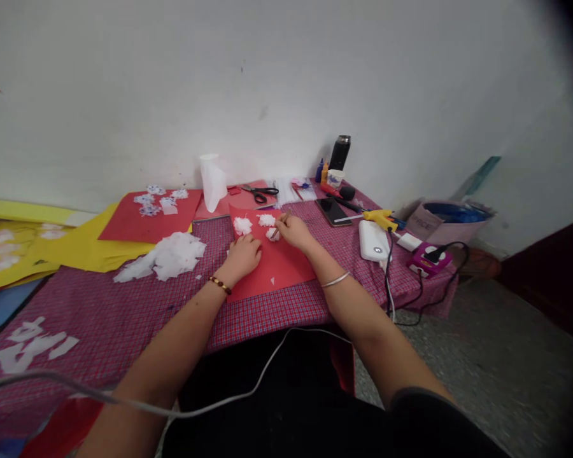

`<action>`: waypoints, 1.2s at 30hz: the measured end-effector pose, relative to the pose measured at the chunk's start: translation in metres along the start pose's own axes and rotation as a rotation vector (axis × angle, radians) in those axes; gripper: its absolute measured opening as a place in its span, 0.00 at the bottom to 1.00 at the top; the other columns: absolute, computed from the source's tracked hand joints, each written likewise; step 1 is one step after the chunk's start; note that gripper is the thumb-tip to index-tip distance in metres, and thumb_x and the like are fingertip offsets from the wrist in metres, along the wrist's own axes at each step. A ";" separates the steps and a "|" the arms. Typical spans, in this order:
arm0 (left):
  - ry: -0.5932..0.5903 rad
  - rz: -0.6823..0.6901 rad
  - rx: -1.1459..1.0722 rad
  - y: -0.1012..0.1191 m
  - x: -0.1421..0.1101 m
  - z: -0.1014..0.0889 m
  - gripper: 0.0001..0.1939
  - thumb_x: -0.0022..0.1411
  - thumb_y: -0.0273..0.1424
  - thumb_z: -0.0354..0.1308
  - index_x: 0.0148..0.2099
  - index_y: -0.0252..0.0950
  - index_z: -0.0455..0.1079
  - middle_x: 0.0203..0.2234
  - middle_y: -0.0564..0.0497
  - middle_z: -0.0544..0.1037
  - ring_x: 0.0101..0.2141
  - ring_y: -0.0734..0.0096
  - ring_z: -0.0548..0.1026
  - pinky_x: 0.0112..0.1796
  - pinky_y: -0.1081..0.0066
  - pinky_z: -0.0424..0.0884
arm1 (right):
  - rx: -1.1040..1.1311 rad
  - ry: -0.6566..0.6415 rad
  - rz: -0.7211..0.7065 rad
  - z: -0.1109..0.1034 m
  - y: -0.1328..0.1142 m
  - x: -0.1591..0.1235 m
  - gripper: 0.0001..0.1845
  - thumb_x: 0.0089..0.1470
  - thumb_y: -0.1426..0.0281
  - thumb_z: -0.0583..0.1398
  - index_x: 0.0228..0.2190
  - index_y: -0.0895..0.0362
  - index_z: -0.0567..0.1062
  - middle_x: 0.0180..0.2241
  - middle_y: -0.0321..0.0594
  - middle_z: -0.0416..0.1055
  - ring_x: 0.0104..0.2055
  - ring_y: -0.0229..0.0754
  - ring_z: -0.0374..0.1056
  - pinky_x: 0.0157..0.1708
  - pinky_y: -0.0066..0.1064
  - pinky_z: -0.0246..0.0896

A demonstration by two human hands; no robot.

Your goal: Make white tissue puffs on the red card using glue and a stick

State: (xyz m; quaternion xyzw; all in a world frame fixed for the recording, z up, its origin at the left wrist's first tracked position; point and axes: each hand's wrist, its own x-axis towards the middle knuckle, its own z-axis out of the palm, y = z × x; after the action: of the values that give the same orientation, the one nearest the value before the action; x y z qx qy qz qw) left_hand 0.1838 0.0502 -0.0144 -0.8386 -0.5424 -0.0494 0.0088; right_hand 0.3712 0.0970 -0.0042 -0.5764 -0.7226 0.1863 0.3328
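A sheet of red paper (286, 270) lies before me on the checked cloth, bearing several small fluffy white paper tufts (242, 225). My left hand (244, 256) rests on the sheet's left part, fingers stretched out just below the leftmost tuft. Pinched in my right hand (292, 230) is a thin stick (275, 233), its lower end at the lower right tuft (272, 234). What kind of stick it is, I cannot make out. Left of the sheet sits a heap of torn white tissue paper (177, 254).
Black scissors (260, 193) and a white paper roll (212, 181) stand or lie behind. To the right are a phone (333, 212), a yellow glue gun (381, 219), a white power bank (374, 240) and a purple power strip (430, 259) with cables. A white cable (262, 372) crosses in front.
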 end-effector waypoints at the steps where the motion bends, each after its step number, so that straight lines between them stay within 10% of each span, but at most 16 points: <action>1: 0.002 -0.001 0.000 0.000 0.000 0.000 0.16 0.70 0.31 0.48 0.53 0.36 0.72 0.51 0.41 0.73 0.54 0.54 0.70 0.50 0.57 0.69 | 0.002 0.002 -0.002 0.000 0.000 0.000 0.13 0.63 0.72 0.54 0.31 0.60 0.77 0.31 0.45 0.79 0.37 0.44 0.74 0.37 0.27 0.59; 18: 0.008 -0.001 -0.003 -0.001 0.000 0.002 0.15 0.70 0.31 0.48 0.51 0.35 0.73 0.51 0.40 0.73 0.53 0.54 0.71 0.51 0.57 0.69 | 0.022 -0.039 -0.039 0.007 -0.003 -0.002 0.14 0.66 0.70 0.54 0.32 0.59 0.76 0.26 0.40 0.77 0.33 0.40 0.74 0.36 0.26 0.63; 27: 0.013 -0.010 -0.014 -0.001 0.001 0.002 0.14 0.70 0.31 0.49 0.50 0.36 0.73 0.50 0.41 0.73 0.53 0.55 0.70 0.52 0.57 0.68 | -0.037 -0.083 0.038 -0.001 0.001 0.000 0.17 0.64 0.62 0.61 0.50 0.59 0.74 0.48 0.45 0.73 0.46 0.45 0.73 0.46 0.43 0.72; 36: 0.018 -0.010 -0.024 -0.001 0.000 0.003 0.15 0.69 0.31 0.49 0.51 0.37 0.74 0.50 0.41 0.73 0.53 0.54 0.70 0.51 0.57 0.68 | -0.040 -0.088 0.049 -0.001 0.001 0.000 0.16 0.65 0.63 0.60 0.49 0.60 0.74 0.47 0.45 0.74 0.45 0.44 0.73 0.45 0.42 0.72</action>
State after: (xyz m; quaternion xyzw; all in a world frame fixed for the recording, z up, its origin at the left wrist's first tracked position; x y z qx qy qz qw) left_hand 0.1831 0.0514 -0.0177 -0.8355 -0.5458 -0.0632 0.0034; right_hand 0.3726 0.0969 -0.0044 -0.5917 -0.7258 0.2052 0.2846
